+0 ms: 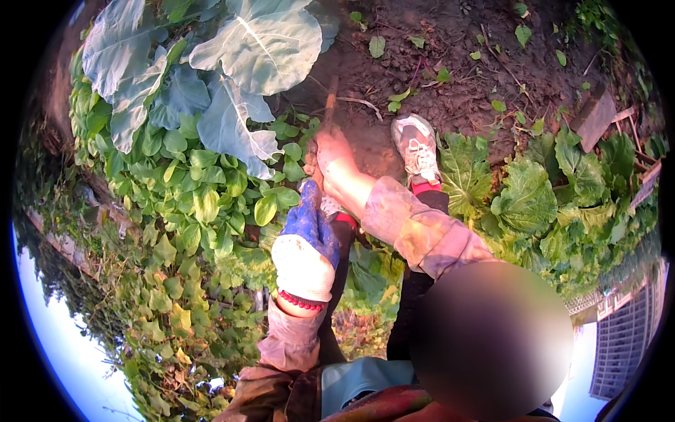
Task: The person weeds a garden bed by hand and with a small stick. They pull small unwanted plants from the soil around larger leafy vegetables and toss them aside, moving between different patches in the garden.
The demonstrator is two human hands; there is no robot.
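Observation:
A long brown wooden handle (pixel 330 105) runs away from me over the dark soil, and its far end blurs into the ground, so I cannot make out a tool head. My right hand (pixel 335 156), bare, is wrapped around it. Closer to me, my left hand (pixel 306 246) wears a white glove with blue-coated fingers (pixel 309 214), which close on the near end of the same handle. A red bead bracelet (pixel 301 300) circles my left wrist. Just right of my right hand, my shoe (pixel 418 149) stands on the soil; my other shoe is mostly hidden behind the hands.
Large blue-green leaves (pixel 256 46) spread at the far left, above a dense patch of small green leafy plants (pixel 200 169). Broad crinkled leaves (pixel 527 193) grow at the right. A wooden block (pixel 594 116) lies at the right edge. Scattered leaves dot the bare soil (pixel 450 42).

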